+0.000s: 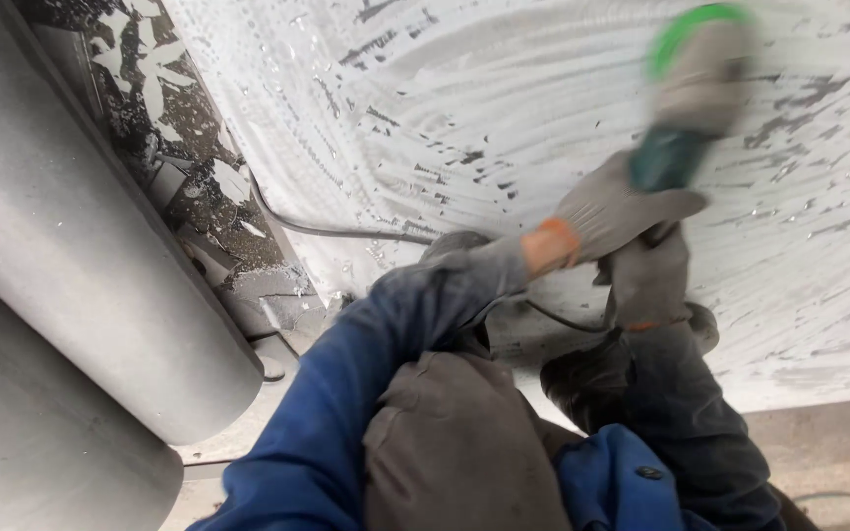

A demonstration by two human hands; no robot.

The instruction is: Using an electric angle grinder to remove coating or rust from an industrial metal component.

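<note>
The power sander [686, 98], a hand-held tool with a dark teal body and a bright green ring round its head, sits against the white coated surface [504, 108], its head blurred so that the pad itself cannot be made out. Just below the sander's teal body, the left hand [607, 211] in a grey glove with an orange cuff has its fingers wrapped round the handle. Directly beneath that hand, touching it, the right hand [649, 275] in a matching grey glove is closed round what appears to be the lower end of the handle, though the blur and the left hand hide the exact hold.

From both gloves blue sleeves [346, 393] run down and away from the sander toward the camera, over dusty grey work clothing [455, 452].

The white surface around the sander carries curved sweep marks and scattered dark patches where the coating is thin. A thin dark cable [346, 233] lies across it to the left of the sander and runs in toward the hands. Further left of the sander, past a band of dark flaking material [164, 118], two broad grey cylinders [71, 246] slant across the view. Below and right of the sander, the white surface ends at a plain beige strip [828, 442].
</note>
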